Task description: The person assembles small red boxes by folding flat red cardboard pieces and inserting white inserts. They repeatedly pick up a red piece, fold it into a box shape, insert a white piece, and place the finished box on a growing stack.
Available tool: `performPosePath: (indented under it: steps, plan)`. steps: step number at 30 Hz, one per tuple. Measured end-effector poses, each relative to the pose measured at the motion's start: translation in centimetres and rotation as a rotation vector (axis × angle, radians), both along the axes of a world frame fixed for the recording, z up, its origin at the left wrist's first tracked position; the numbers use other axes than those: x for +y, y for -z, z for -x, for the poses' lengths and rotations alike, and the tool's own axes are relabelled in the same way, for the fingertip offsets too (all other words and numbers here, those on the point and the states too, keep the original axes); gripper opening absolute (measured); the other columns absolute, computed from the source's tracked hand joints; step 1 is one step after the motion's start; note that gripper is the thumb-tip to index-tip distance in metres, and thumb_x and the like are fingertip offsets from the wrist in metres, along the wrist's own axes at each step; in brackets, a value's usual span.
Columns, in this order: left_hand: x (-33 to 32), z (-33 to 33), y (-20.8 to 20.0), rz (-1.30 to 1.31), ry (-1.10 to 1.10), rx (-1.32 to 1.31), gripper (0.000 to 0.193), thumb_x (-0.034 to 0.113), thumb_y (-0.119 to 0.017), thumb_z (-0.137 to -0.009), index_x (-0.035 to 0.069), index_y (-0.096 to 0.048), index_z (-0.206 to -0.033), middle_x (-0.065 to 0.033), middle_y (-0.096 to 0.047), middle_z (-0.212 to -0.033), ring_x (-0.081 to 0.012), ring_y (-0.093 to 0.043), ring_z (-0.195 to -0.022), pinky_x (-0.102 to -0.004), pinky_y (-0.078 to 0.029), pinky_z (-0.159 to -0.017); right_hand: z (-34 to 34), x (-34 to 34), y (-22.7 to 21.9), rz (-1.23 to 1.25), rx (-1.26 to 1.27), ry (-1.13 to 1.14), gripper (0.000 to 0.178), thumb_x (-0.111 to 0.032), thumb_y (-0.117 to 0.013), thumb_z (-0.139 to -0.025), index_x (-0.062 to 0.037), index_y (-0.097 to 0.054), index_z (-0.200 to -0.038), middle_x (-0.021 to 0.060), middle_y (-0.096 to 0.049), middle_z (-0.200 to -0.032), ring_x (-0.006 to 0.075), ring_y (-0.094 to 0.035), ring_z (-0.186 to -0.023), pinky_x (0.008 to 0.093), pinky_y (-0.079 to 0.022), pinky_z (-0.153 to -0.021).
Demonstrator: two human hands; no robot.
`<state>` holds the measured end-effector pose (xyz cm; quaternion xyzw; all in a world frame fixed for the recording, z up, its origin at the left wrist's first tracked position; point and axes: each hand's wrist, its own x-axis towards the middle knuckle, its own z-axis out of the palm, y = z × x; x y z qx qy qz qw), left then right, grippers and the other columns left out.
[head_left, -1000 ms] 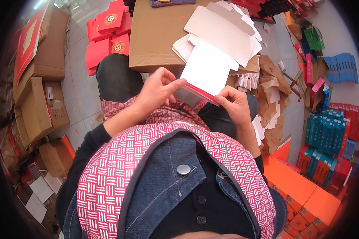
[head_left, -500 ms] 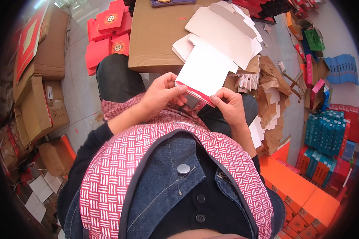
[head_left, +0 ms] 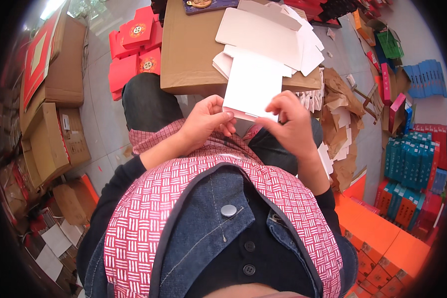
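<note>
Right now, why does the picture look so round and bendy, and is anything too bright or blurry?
Head view: the wide fisheye lens bends edges toward the dark rim; also in the head view, the white card looks nearly washed out, glare shows top left, and the right hand seems slightly blurred.

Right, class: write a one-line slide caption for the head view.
Left hand and right hand at the near edge of a white card, a brown cardboard box beyond.

The left forearm (head_left: 165, 149) slants toward 2 o'clock; the left hand (head_left: 207, 118) pinches, thumb toward 3 o'clock above bent fingers. The right forearm (head_left: 314, 166) slants toward 11; the right hand (head_left: 292, 125) arches, thumb and index finger apart.
</note>
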<state>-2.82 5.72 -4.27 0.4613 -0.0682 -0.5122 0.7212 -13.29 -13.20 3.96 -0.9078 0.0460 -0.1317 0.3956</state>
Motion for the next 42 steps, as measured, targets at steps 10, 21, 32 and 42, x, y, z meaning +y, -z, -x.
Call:
performPosePath:
  steps: [10,21,32,42]
  plan:
    - [-0.1,0.2,0.1,-0.016,-0.014,-0.02,0.013,0.002,-0.055,-0.09,0.001,-0.049,-0.101,-0.0122,-0.065,-0.083,-0.0175,-0.065,-0.068,-0.0262,-0.054,-0.06,-1.5,1.2,3.6,0.19,0.143,-0.103,0.008,-0.008,-0.06,-0.082,-0.0032,-0.054,-0.08,0.0144,-0.057,-0.082,0.0339,-0.058,-0.08,0.0429,-0.047,-0.069]
    - [0.1,0.3,1.2,-0.213,-0.09,-0.23,0.024,0.007,-0.062,-0.086,-0.001,-0.048,-0.103,-0.013,-0.061,-0.089,-0.0197,-0.063,-0.075,-0.0294,-0.053,-0.067,-2.4,0.1,-1.9,0.073,-0.11,0.156,0.002,-0.001,-0.059,-0.087,0.0007,-0.058,-0.088,0.0096,-0.058,-0.076,0.0202,-0.056,-0.065,0.0297,-0.045,-0.059]
    - [-3.1,-4.8,-6.5,-0.043,-0.077,-0.864,0.03,0.002,-0.069,-0.082,0.002,-0.063,-0.111,-0.0097,-0.063,-0.108,-0.0118,-0.06,-0.069,-0.0241,-0.049,-0.058,-1.3,1.9,-3.9,0.54,-0.587,-0.063,0.016,-0.004,-0.068,-0.078,-0.0034,-0.06,-0.092,0.0096,-0.061,-0.085,0.0266,-0.061,-0.078,0.0366,-0.05,-0.064]
    - [-1.3,-7.7,-9.4,0.631,-0.16,-0.725,0.026,0.022,-0.062,-0.092,-0.001,-0.061,-0.103,-0.0212,-0.062,-0.107,-0.0284,-0.066,-0.087,-0.0403,-0.053,-0.081,-3.4,-4.2,6.2,-0.906,0.199,0.264,0.039,-0.028,-0.06,-0.09,0.0022,-0.061,-0.115,0.0131,-0.064,-0.111,0.0242,-0.063,-0.099,0.0362,-0.052,-0.086]
